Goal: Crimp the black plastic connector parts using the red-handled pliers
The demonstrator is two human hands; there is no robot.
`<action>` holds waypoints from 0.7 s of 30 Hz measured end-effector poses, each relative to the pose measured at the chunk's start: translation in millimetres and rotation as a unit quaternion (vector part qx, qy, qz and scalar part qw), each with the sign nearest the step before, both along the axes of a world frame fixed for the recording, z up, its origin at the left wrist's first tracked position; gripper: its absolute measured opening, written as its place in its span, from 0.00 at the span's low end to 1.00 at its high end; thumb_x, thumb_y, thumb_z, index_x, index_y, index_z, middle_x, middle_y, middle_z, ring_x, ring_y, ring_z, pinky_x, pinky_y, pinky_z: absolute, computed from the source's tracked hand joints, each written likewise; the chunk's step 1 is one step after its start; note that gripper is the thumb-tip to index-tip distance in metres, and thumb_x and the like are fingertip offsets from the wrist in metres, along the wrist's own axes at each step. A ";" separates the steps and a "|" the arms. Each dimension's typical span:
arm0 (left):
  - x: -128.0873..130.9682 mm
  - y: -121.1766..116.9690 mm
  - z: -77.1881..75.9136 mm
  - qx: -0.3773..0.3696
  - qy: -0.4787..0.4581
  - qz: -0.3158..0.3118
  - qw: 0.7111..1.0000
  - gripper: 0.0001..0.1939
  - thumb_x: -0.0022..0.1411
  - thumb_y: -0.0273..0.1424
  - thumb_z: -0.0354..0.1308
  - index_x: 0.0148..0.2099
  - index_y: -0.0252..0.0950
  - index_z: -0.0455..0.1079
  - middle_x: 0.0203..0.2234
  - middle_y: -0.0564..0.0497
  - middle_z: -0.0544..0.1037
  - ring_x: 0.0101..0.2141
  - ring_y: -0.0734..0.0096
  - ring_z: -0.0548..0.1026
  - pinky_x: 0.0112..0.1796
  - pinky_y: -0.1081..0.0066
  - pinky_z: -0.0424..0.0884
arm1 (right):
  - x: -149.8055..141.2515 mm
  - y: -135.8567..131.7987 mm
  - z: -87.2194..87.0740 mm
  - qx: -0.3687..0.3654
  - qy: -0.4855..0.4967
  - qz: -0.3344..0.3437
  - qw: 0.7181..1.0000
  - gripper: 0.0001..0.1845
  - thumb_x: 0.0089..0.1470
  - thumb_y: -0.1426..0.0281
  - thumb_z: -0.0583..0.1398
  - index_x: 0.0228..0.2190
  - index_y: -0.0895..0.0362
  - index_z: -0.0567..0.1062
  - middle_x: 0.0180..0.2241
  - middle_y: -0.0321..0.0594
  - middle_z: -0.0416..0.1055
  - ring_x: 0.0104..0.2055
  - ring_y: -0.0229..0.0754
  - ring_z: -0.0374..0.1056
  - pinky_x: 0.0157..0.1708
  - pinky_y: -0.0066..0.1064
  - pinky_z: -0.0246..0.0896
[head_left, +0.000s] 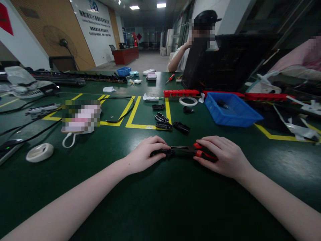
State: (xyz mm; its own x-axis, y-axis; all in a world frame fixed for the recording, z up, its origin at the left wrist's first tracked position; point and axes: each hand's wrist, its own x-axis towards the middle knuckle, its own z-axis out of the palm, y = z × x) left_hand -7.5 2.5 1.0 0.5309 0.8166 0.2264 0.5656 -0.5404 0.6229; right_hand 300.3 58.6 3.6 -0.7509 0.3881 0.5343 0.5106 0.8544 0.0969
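My left hand [149,153] is closed around a small black plastic part [160,152] on the green table. In my right hand [224,155] is a pair of long-nose pliers [187,150] with red and black handles. The jaws point left and their tips meet the black part by my left fingertips; whether they grip it I cannot tell. Beyond my hands lie similar black parts: one piece [182,127] by itself, one [164,126] on the yellow tape, one [161,117] just behind it, and another [158,107] farther back.
A blue bin [232,112] with a dark item inside stands right of the black parts. Behind it run red strips [182,93] and a large black panel [225,63], with a person [179,58] seated beyond. A white tape roll [188,101], cables and a white ring-shaped object [40,152] lie around.
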 end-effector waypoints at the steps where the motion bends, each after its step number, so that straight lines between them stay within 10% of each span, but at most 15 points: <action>1: -0.1 0.0 0.4 -0.001 0.001 -0.001 1.000 0.15 0.70 0.27 0.56 0.57 0.42 0.70 0.52 0.48 0.71 0.52 0.60 0.71 0.54 0.57 0.69 | 0.9 0.7 0.0 -0.005 0.005 -0.006 1.000 0.21 0.59 0.58 0.61 0.47 0.61 0.74 0.41 0.51 0.76 0.40 0.50 0.74 0.37 0.40 0.70; 21: 0.2 -1.4 0.9 -0.009 -0.012 0.000 1.000 0.14 0.69 0.27 0.57 0.55 0.40 0.70 0.52 0.47 0.72 0.52 0.60 0.71 0.53 0.56 0.69 | -8.6 -5.8 1.8 -0.043 -0.023 -0.003 0.999 0.20 0.61 0.57 0.59 0.42 0.62 0.74 0.38 0.50 0.75 0.36 0.47 0.73 0.34 0.37 0.70</action>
State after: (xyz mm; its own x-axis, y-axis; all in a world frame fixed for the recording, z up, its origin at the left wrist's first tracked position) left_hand -7.3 1.1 1.9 0.5260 0.8205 0.2240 0.5495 -0.5289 0.6468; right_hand 291.6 52.8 5.4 -0.7716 0.4354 0.4637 0.5119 0.8578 0.0463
